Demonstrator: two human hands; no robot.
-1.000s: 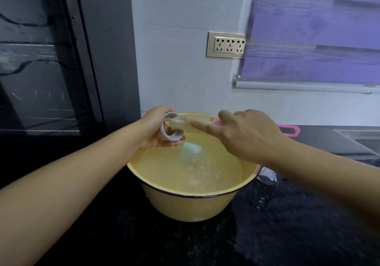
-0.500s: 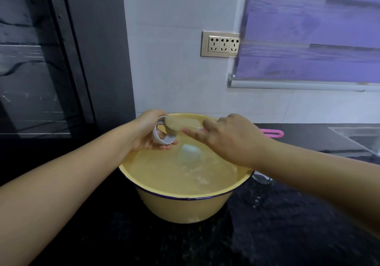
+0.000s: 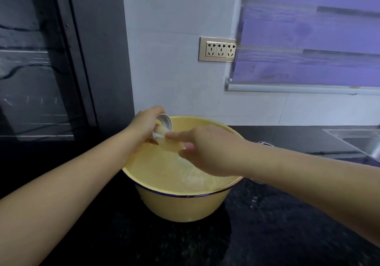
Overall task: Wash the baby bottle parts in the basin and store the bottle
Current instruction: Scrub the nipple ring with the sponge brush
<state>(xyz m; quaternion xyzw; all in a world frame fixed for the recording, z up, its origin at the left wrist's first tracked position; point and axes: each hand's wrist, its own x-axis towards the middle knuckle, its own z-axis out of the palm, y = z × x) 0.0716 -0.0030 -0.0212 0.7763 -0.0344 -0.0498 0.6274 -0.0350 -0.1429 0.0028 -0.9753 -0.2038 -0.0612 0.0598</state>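
Note:
A yellow basin (image 3: pixel 185 206) with a dark blue rim stands on the black counter, filled with cloudy water. Over its far left edge my left hand (image 3: pixel 144 125) grips a white bottle ring (image 3: pixel 165 120), its opening tilted toward me. My right hand (image 3: pixel 205 150) reaches over the basin and holds a pale brush (image 3: pixel 166 140), with a bit of pink handle showing under the fingers. The brush head pokes into the ring. The rest of the handle is hidden by my hand.
A clear glass piece (image 3: pixel 265 144) sits on the counter behind my right forearm. A steel sink (image 3: pixel 357 140) lies at the far right. A gold socket plate (image 3: pixel 218 49) is on the wall, a purple blind (image 3: pixel 308 39) beside it, dark glass doors (image 3: pixel 37 70) at left.
My left hand has turned the ring and lifted it a little toward the basin's far rim. My right hand has dropped lower over the water, pushing the brush into the ring.

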